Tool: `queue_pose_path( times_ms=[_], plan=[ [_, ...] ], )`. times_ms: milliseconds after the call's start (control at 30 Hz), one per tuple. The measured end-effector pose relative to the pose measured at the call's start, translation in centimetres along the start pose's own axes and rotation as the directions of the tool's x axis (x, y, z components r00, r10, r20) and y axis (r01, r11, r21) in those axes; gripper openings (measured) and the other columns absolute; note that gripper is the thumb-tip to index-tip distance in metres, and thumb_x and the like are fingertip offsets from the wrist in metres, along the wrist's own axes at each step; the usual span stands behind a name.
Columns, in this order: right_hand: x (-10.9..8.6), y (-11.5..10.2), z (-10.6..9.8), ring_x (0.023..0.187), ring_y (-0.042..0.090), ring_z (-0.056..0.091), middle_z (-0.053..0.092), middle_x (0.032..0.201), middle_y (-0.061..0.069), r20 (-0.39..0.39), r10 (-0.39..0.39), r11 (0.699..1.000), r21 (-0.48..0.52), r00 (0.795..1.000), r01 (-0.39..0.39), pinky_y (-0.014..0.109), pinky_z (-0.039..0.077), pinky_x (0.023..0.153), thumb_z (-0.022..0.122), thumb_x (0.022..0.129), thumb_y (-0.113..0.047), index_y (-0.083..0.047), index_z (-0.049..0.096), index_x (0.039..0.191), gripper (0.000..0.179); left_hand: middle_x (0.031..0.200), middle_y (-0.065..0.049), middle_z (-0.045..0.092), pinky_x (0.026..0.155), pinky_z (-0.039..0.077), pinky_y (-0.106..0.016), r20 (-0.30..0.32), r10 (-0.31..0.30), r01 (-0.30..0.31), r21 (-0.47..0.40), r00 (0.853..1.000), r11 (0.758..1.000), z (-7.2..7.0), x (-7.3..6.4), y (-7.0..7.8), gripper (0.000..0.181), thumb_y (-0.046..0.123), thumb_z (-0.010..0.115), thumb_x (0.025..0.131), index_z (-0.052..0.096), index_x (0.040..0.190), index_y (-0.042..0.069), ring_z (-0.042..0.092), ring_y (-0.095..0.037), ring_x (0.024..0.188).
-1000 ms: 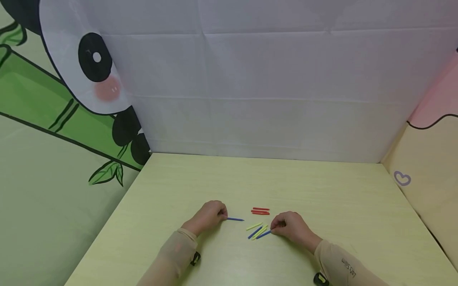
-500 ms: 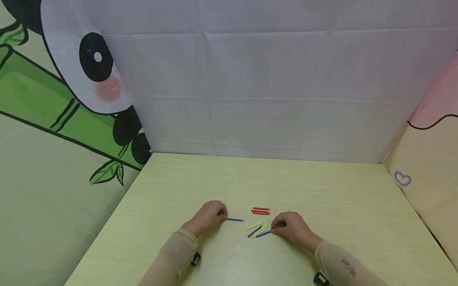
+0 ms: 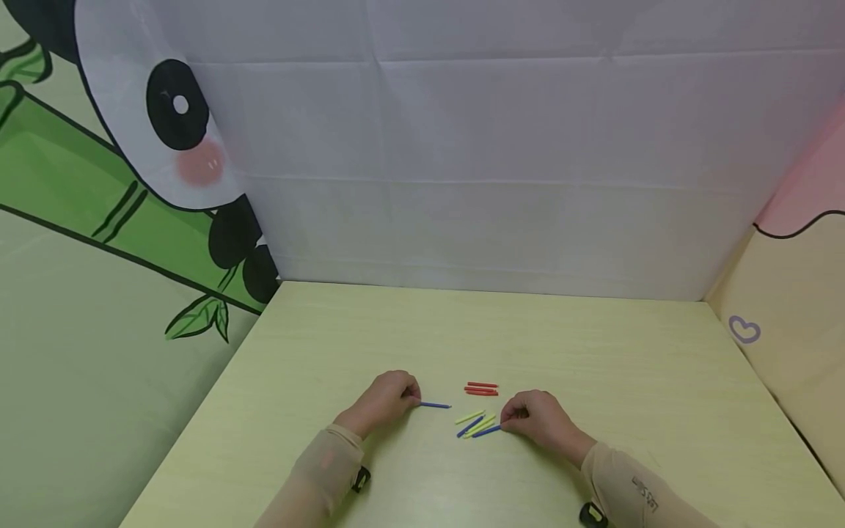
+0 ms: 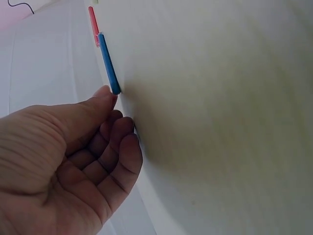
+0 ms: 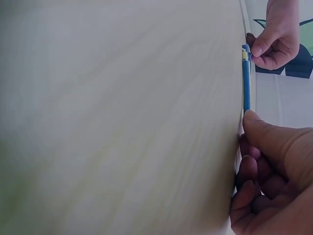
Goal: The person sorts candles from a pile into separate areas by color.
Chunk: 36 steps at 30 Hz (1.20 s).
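My left hand (image 3: 386, 398) pinches the near end of a thin blue stick (image 3: 436, 405) between thumb and fingertips. That stick (image 4: 108, 63) points away from the thumb in the left wrist view, its far part overlapping a red stick (image 4: 93, 22). On the other side, my right hand (image 3: 543, 420) holds the right end of a second blue stick (image 3: 486, 431) by its fingertips. Its other end lies against a small loose group of yellow sticks (image 3: 469, 416) and one more blue stick (image 3: 470, 427). The right wrist view shows the thumb on the end of the held stick (image 5: 246, 85).
Several red sticks (image 3: 481, 392) lie side by side just behind the yellow and blue group. All rest on a pale wood-grain table (image 3: 370, 323). A white cloth wall (image 3: 475, 235) rises at the back edge, with printed panels left and right.
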State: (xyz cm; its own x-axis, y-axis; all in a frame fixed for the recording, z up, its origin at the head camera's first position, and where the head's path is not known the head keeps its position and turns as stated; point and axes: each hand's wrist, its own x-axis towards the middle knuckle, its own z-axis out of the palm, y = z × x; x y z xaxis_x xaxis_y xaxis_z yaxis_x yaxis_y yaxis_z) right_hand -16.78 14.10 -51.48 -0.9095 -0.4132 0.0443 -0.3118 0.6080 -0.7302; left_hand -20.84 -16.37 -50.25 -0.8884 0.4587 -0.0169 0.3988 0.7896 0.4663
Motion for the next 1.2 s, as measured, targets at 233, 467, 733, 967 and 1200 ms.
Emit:
queue_pose_path(
  times_ms=[233,467,733,967,1200],
  plan=[
    [-0.01,0.12,-0.03,0.068,0.005,0.049,0.062,0.075,-0.013,0.006,0.008,1.000,0.004,1.000,-0.008,0.024,0.042,0.064,0.078,0.082,-0.011,-0.014,0.073,0.081,0.006,0.077,0.007,0.057,0.069,0.045,-0.029,0.006,0.003,-0.003,-0.008,1.000,1.000,0.04,-0.08,-0.07,0.013,0.010,0.072,0.088,0.065,0.078,0.015,0.050,-0.010,0.073],
    [-0.02,0.28,0.04,0.069,0.006,0.050,0.062,0.075,-0.013,0.010,0.015,1.000,0.015,1.000,-0.015,0.024,0.042,0.064,0.078,0.082,-0.013,-0.017,0.072,0.080,0.007,0.077,0.007,0.057,0.068,0.045,-0.029,0.000,0.005,-0.005,-0.020,1.000,1.000,-0.09,-0.37,0.11,0.013,0.010,0.072,0.088,0.065,0.078,0.015,0.050,-0.009,0.072],
    [-0.09,0.19,-0.01,0.068,0.005,0.049,0.063,0.075,-0.012,0.012,0.015,0.999,0.036,1.000,-0.015,0.024,0.042,0.063,0.077,0.083,-0.016,-0.018,0.072,0.080,0.007,0.078,0.007,0.058,0.069,0.046,-0.029,-0.007,-0.006,0.006,-0.035,1.000,0.999,-0.28,-0.56,0.27,0.011,0.010,0.072,0.088,0.066,0.079,0.014,0.051,-0.010,0.073],
    [0.00,0.03,-0.01,0.067,0.006,0.050,0.063,0.074,-0.012,0.004,0.021,0.998,0.051,1.000,-0.021,0.024,0.042,0.063,0.077,0.083,-0.016,-0.018,0.072,0.079,0.007,0.078,0.007,0.058,0.069,0.046,-0.029,-0.018,-0.004,0.004,-0.018,1.000,1.000,-0.24,-0.63,0.23,0.012,0.011,0.072,0.088,0.066,0.079,0.015,0.051,-0.009,0.073],
    [0.17,-0.32,0.03,0.068,0.006,0.050,0.064,0.075,-0.012,-0.010,0.029,0.999,0.032,1.000,-0.029,0.024,0.042,0.065,0.077,0.083,-0.016,-0.017,0.073,0.080,0.006,0.078,0.007,0.058,0.069,0.046,-0.029,-0.019,-0.008,0.008,-0.024,1.000,1.000,-0.32,-0.82,0.30,0.011,0.011,0.072,0.088,0.066,0.079,0.015,0.051,-0.010,0.073]
  ],
)
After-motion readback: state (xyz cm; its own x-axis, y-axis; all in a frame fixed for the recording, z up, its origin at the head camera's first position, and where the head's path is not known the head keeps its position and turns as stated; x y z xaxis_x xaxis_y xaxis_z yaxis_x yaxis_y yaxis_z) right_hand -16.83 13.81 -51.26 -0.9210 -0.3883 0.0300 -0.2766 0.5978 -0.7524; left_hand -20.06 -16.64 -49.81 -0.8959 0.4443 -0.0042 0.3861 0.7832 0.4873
